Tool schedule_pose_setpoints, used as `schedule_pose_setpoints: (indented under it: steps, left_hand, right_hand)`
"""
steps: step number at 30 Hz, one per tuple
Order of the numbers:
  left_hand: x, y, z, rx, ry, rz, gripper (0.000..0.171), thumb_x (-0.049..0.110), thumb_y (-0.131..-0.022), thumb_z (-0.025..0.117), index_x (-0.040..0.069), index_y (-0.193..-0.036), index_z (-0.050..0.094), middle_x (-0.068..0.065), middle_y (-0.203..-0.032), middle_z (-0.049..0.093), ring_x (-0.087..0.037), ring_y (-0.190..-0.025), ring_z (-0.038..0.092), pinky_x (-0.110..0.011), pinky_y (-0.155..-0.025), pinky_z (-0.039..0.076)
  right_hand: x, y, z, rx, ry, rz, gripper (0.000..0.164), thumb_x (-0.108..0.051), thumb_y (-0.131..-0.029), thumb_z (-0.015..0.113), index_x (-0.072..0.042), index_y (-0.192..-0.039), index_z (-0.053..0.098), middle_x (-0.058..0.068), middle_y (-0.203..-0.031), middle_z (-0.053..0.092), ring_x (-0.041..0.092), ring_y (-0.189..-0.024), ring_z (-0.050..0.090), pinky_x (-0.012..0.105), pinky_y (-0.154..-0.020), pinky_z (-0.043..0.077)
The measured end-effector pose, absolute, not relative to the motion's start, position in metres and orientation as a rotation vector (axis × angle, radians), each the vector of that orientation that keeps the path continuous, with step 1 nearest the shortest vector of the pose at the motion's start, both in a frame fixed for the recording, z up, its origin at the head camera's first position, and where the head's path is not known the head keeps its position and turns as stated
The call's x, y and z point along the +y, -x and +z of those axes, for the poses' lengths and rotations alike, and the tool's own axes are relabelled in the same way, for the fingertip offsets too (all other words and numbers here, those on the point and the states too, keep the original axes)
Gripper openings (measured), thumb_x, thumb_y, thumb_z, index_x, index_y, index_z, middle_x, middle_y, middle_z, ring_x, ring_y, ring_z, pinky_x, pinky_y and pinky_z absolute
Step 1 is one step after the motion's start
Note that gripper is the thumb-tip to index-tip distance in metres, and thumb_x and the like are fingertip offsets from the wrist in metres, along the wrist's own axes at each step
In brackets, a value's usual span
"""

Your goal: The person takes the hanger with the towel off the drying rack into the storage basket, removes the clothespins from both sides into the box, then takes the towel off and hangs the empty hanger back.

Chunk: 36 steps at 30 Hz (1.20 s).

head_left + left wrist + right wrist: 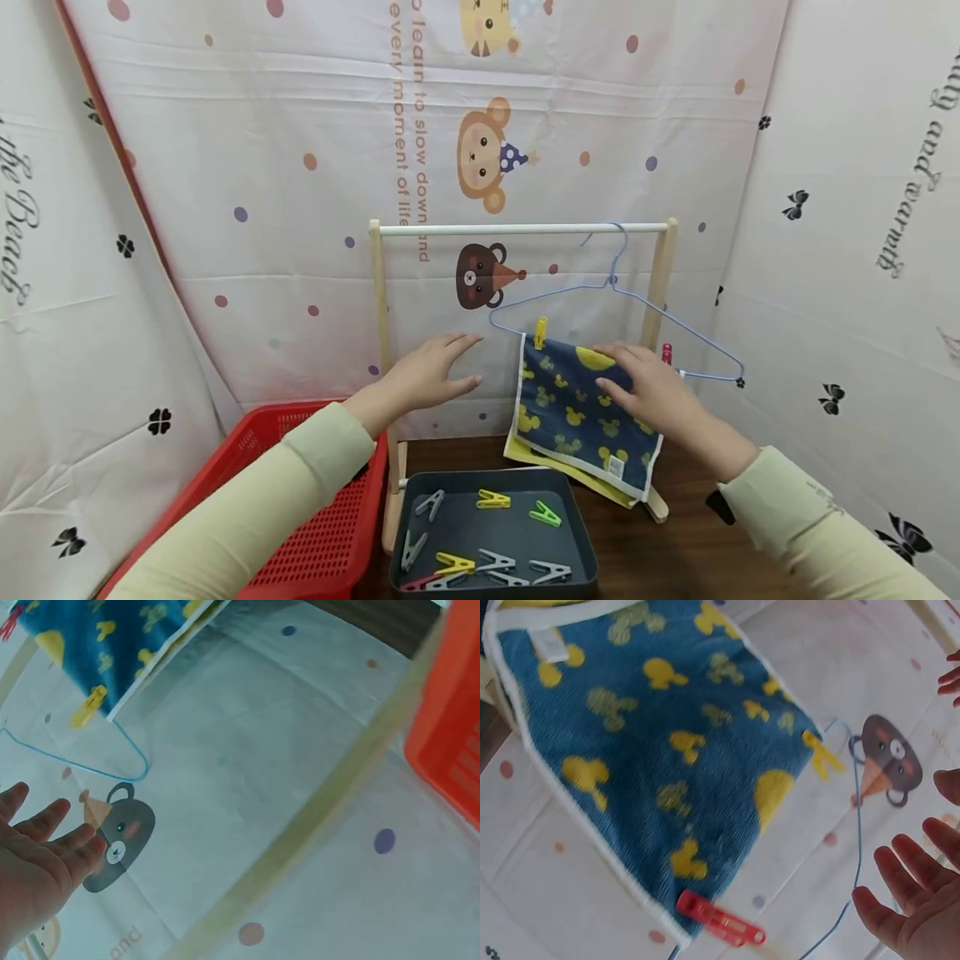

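A dark blue towel (573, 404) with yellow mouse-head shapes and a white edge hangs from a blue wire hanger (693, 333). A yellow clothespin (540, 333) clips its left top corner, and a red clothespin (720, 919) the other. My left hand (423, 373) is raised left of the towel, fingers extended, apart from it and holding nothing. In front of the towel's right side in the head view is my right hand (651, 390), its fingers loosely spread. The right wrist view shows that hand (919, 900) beside the hanger wire, gripping nothing.
The hanger hooks over the white rod (487, 229) of a wooden rack. A dark grey tray (491, 529) in front holds several clothespins. On the left stands a red plastic basket (322, 533). Yellow cloth (573, 471) shows below the towel. Printed curtains surround the brown table (697, 533).
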State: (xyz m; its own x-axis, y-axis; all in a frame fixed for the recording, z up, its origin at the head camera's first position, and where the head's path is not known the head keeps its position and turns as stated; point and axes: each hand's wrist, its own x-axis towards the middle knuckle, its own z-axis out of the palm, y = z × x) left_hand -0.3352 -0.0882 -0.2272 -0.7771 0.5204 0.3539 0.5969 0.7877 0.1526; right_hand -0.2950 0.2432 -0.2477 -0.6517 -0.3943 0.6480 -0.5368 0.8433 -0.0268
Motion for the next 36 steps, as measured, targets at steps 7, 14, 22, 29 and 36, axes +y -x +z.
schedule_pose_setpoints:
  steps: [7,14,22,29,36]
  left_hand:
    - [-0.072,0.349,-0.219,-2.686,0.867,-0.438,0.064,0.037,-0.102,0.062,0.014,-0.158,0.041,-0.016,-0.162,0.043,-0.035,-0.150,0.043,-0.053,-0.124,0.036]
    - [-0.055,0.357,-0.215,-2.673,0.891,-0.454,0.062,0.036,-0.103,0.060,0.014,-0.158,0.040,-0.015,-0.161,0.045,-0.034,-0.149,0.044,-0.052,-0.123,0.037]
    - [-0.034,0.367,-0.210,-2.687,0.924,-0.451,0.063,0.035,-0.104,0.058,0.016,-0.160,0.036,-0.012,-0.162,0.044,-0.031,-0.151,0.043,-0.049,-0.124,0.036]
    - [-0.022,0.377,-0.199,-2.635,0.915,-0.511,0.059,0.033,-0.105,0.057,0.017,-0.159,0.039,-0.012,-0.163,0.042,-0.030,-0.153,0.040,-0.050,-0.124,0.036]
    - [-0.008,0.386,-0.193,-2.624,0.926,-0.484,0.058,0.033,-0.105,0.056,0.016,-0.158,0.040,-0.010,-0.163,0.043,-0.029,-0.151,0.042,-0.048,-0.124,0.036]
  right_hand:
    - [0.261,0.299,-0.242,-2.365,-0.595,0.330,0.044,-0.011,-0.097,0.069,0.003,-0.138,0.058,0.029,-0.134,0.062,0.049,-0.120,0.061,0.062,-0.095,0.054]
    - [0.277,0.305,-0.235,-2.360,-0.479,0.360,0.040,-0.009,-0.099,0.065,0.008,-0.135,0.059,0.034,-0.130,0.063,0.044,-0.097,0.064,0.056,-0.086,0.057]
    - [0.297,0.310,-0.231,-2.329,-0.306,0.332,0.039,-0.011,-0.099,0.065,0.010,-0.132,0.060,0.038,-0.130,0.061,0.055,-0.121,0.058,0.068,-0.100,0.048]
    - [0.316,0.320,-0.226,-2.425,-0.184,0.383,0.048,-0.016,-0.102,0.060,0.011,-0.141,0.051,0.039,-0.137,0.055,0.058,-0.126,0.051,0.070,-0.103,0.044]
    - [0.334,0.324,-0.230,-2.433,-0.181,0.467,0.046,-0.013,-0.104,0.057,0.014,-0.140,0.049,0.042,-0.131,0.056,0.059,-0.118,0.056,0.069,-0.094,0.048]
